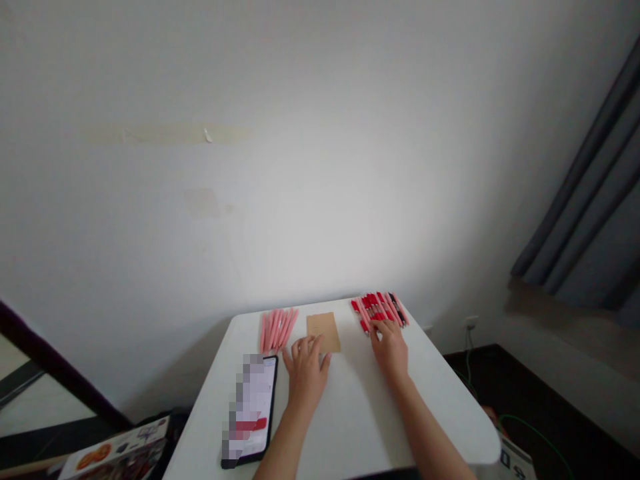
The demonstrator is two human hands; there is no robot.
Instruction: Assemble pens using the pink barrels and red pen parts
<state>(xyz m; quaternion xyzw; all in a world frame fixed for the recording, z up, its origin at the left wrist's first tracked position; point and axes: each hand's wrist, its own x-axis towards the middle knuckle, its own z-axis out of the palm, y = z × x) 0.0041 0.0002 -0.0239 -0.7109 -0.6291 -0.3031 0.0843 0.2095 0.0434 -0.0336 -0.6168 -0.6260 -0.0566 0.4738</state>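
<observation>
My left hand [306,368] is open, its fingers spread over the near edge of a brown paper envelope or card [323,328] on the table. At the table's far right, my right hand [389,345] has its fingers bent together at the near ends of a row of pens [377,308]. These are red, pink and black, and a pen end seems pinched there, though the fingertips partly hide it. A fanned bunch of slim pink sticks or pen-like pieces [277,329] lies left of the envelope.
A phone [257,413], its lit screen partly blurred, lies at the left of the white table [360,413]. The table's far edge is by the wall [320,167]. A grey curtain [590,220] hangs at right, and a printed box [115,447] stands low at left.
</observation>
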